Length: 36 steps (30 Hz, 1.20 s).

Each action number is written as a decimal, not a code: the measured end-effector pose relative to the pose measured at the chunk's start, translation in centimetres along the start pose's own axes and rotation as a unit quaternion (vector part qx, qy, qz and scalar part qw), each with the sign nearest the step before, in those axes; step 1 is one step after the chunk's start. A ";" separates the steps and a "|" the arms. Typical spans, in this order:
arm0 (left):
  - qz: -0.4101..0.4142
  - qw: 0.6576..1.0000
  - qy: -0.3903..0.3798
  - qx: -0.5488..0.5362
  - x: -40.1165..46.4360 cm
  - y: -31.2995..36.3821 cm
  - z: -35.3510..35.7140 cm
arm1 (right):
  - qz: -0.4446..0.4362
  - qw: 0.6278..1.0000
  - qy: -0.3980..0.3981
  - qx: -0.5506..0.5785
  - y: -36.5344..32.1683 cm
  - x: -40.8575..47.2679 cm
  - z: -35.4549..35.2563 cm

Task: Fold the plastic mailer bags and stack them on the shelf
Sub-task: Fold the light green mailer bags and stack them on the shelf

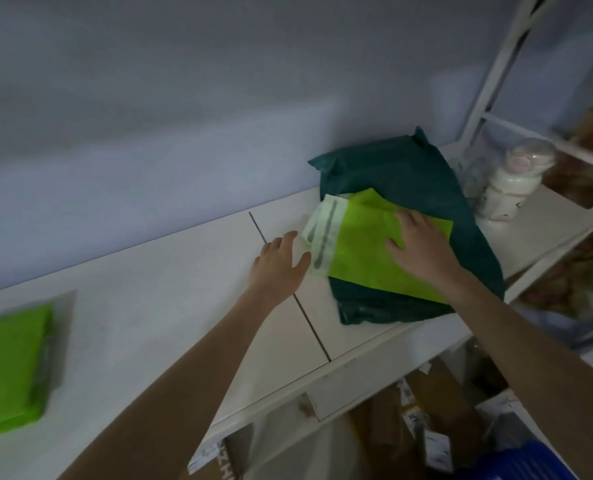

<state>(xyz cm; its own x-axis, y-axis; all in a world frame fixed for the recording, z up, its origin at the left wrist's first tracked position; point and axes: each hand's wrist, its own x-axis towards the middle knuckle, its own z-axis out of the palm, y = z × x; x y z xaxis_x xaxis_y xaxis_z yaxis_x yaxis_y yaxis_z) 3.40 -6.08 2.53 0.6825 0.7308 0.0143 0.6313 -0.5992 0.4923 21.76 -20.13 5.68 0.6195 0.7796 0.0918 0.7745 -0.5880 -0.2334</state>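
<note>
A folded lime-green mailer bag (361, 247) lies on top of a dark green mailer bag (423, 181) at the right end of the white shelf (170, 306). Its pale adhesive flap (321, 233) points left. My right hand (423, 247) presses flat on the lime-green bag with straight fingers. My left hand (281, 265) hovers just left of the flap, fingers relaxed and holding nothing; whether it touches the flap is unclear. Another lime-green mailer bag (9, 365) lies at the shelf's far left.
A white jar (509, 181) stands on a white wire rack (496, 81) to the right of the bags. Cardboard boxes (426, 420) and a blue item (530, 462) sit below the shelf. A plain wall runs behind the shelf.
</note>
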 end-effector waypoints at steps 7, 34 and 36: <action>-0.035 0.997 -0.072 0.018 2.2 1.0 3.8 | 0.079 0.994 -0.077 0.011 4.4 1.3 2.1; 0.079 0.910 0.051 -0.403 4.4 7.1 1.2 | 0.019 0.997 -0.061 0.050 4.5 2.8 2.7; 0.079 0.899 0.032 -0.429 4.3 7.9 1.0 | 0.020 0.994 -0.062 0.088 4.4 2.8 2.6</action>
<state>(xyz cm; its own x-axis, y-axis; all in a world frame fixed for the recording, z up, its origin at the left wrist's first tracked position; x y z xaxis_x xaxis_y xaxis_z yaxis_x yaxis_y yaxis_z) 11.69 -8.02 5.64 0.6982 0.6929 0.1799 -0.0073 -0.2444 0.9696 26.58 -19.95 2.43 0.6211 0.7829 -0.0378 0.7081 -0.5811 -0.4012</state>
